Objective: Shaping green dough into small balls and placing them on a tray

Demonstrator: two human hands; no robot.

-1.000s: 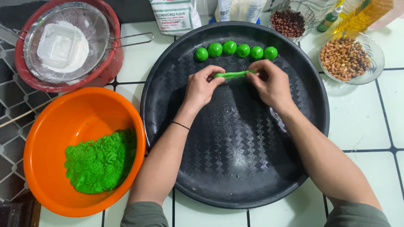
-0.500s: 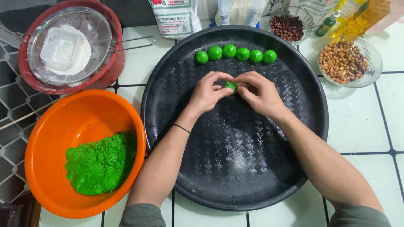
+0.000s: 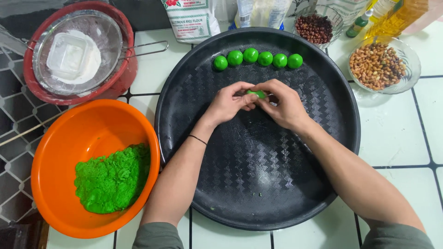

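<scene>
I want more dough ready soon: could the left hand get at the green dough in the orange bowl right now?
Probably yes. The orange bowl sits open beside the left forearm with nothing over the green dough, though the left hand would first have to let go of the dough piece.

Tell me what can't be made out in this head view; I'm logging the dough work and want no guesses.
- Green dough piece: mostly hidden by the fingers of the left hand and right hand; its shape is unclear.
- Flour bag and oil bottle: cut off by the top edge.
- Strainer handle: cut off at the left edge.
- Orange bowl floor under the green dough: covered.
</scene>
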